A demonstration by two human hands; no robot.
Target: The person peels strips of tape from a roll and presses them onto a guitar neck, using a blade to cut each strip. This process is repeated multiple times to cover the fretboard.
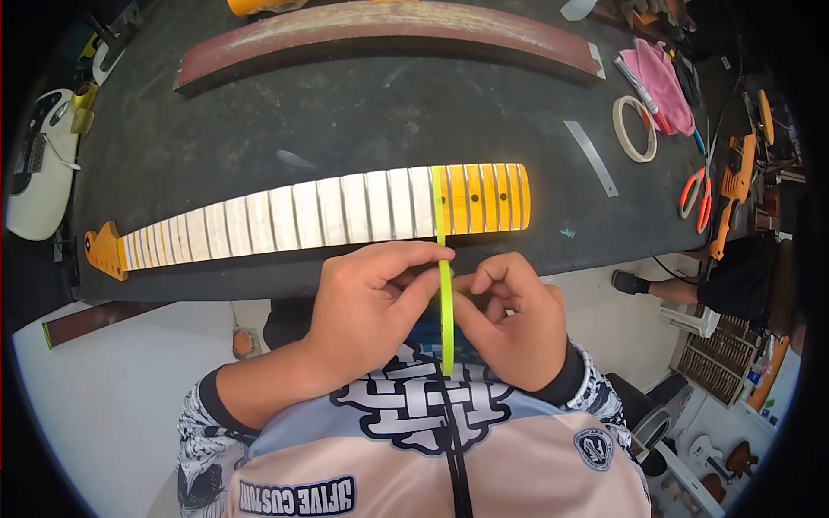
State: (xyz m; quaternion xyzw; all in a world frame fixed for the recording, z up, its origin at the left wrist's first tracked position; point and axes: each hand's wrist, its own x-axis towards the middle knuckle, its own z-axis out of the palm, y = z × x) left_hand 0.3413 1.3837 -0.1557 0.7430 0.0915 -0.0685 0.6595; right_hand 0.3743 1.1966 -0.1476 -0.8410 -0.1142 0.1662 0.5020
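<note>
A guitar neck [302, 211] lies along the near part of the dark bench, its headstock [107, 250] at the left. Pale strips of tape cover most of its fretboard between the metal frets; bare amber wood [488, 203] shows at the right end. A narrow yellow-green tape [438, 198] runs across the board there and down to its thin roll [447, 332], seen edge-on. My left hand [371, 289] pinches the tape between thumb and forefinger just below the neck. At the roll's right side, my right hand [509, 319] has curled fingers, with thumb and forefinger against it.
A long curved-looking beam [389, 34] lies across the back of the bench [363, 121]. To the right are a metal ruler [591, 158], a masking tape roll [618, 129], a pink cloth [656, 82] and red-handled scissors [695, 203]. Another person's leg [673, 289] shows beyond.
</note>
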